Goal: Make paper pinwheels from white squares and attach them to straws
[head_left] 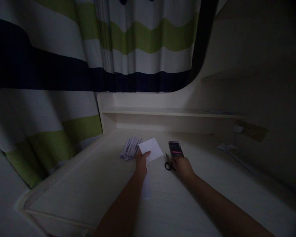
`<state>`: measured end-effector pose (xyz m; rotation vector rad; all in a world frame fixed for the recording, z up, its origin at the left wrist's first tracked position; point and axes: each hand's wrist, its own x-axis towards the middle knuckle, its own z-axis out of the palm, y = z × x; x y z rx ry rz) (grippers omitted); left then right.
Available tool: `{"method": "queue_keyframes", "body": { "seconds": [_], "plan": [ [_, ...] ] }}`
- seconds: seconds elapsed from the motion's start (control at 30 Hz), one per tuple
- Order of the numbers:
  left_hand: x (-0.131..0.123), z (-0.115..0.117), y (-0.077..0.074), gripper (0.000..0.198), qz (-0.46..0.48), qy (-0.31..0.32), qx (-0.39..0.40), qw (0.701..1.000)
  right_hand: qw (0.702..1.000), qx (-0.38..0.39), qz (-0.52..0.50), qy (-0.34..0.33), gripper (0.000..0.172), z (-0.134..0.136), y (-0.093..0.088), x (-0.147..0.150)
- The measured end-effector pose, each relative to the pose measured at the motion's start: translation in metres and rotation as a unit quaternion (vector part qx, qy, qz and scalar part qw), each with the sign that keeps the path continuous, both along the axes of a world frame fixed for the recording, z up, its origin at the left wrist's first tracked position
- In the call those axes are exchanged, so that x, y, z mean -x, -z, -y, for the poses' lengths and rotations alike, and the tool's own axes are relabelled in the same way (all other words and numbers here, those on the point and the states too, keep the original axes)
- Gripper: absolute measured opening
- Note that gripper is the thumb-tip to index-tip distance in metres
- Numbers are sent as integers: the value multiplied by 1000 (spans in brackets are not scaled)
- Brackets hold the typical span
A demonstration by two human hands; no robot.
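Note:
A square piece of white paper [151,148] is in my left hand [141,161], with the thumb on top of it and the other fingers hidden beneath. My right hand [184,166] has its fingers closed at the scissors [168,165], which have black handles and blades directed away from me. Just beyond the right hand lies a dark phone [175,149] with a lit screen, partly covered by the fingers. To the left of the paper rests a bundle of thin whitish paper sticks [131,148]. Below the left wrist, a pale strip [146,189] lies on the desk.
The pale desk [108,194] has a raised edge on its left and a low shelf [162,112] along the back. Striped curtains [150,42] hang behind and at the left. On the right are a plug [238,128] at the wall and a white cable [240,161].

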<state>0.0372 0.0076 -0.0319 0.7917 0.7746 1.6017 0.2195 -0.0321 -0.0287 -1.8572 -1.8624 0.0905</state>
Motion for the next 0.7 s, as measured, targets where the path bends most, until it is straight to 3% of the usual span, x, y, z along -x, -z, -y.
{"method": "queue_keyframes", "body": {
  "seconds": [0.27,0.4,0.5,0.7],
  "plan": [
    [-30,45,-18,36,-59,158,-26,985,979,-97,-180,-26,42,36,-18,-37],
    [-43,59,-15,34,-84,202,-30,975,923,-167,-342,-52,36,57,-22,-32],
    [-48,62,-9,33,-114,208,-17,971,915,-195,-349,-56,28,64,-19,-27],
    [-53,64,-5,34,-119,222,8,968,903,-231,-363,-17,32,63,-6,-28]
  ]
}}
